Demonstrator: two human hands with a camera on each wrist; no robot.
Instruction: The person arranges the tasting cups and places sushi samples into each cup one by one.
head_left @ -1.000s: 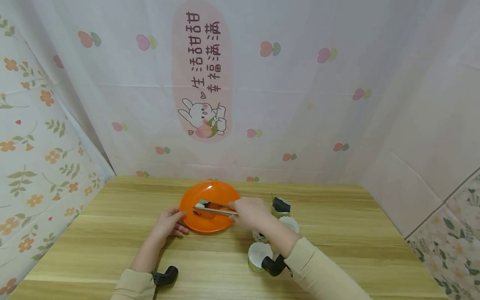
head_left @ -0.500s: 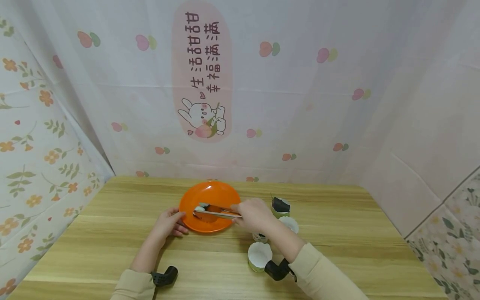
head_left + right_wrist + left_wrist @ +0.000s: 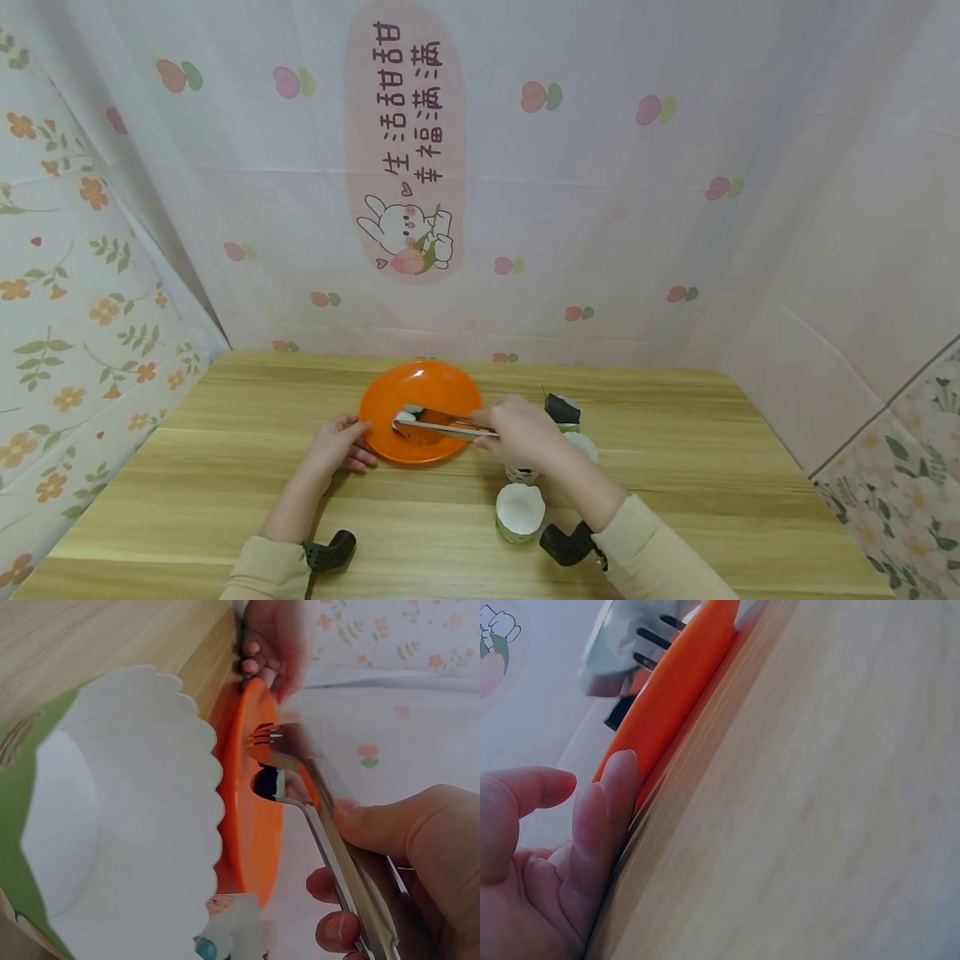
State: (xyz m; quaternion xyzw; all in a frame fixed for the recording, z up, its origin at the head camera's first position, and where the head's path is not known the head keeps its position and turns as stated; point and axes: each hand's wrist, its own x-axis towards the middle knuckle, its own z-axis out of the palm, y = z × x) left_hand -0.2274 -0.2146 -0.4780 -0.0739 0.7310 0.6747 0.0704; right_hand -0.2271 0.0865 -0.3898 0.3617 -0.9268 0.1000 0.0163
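Note:
My left hand (image 3: 335, 446) holds the near left rim of a round orange plate (image 3: 444, 382), thumb above the edge and other fingers low beside it. In my right hand (image 3: 521, 432) is a pair of metal serving tongs (image 3: 324, 814), gripped between thumb and fingers. One arm of the tongs ends in a fork head (image 3: 279, 742), the other in a spoon bowl (image 3: 264, 782). Over the plate, their tips are at a small pale, whitish-green thing (image 3: 406, 416). Whether the tongs clasp it is hard to tell. Dark marks show on the plate below.
Several paper cups stand right of the plate. The nearest cup (image 3: 520, 510) has a scalloped rim and green outside. A back cup holds a dark object (image 3: 562, 409). My right forearm partly hides the others. A patterned curtain (image 3: 480, 208) hangs behind the wooden table (image 3: 697, 467).
My right hand has shifted a little to the right, drawing the tongs with it; their tips stay over the plate. My left hand and the plate keep their places.

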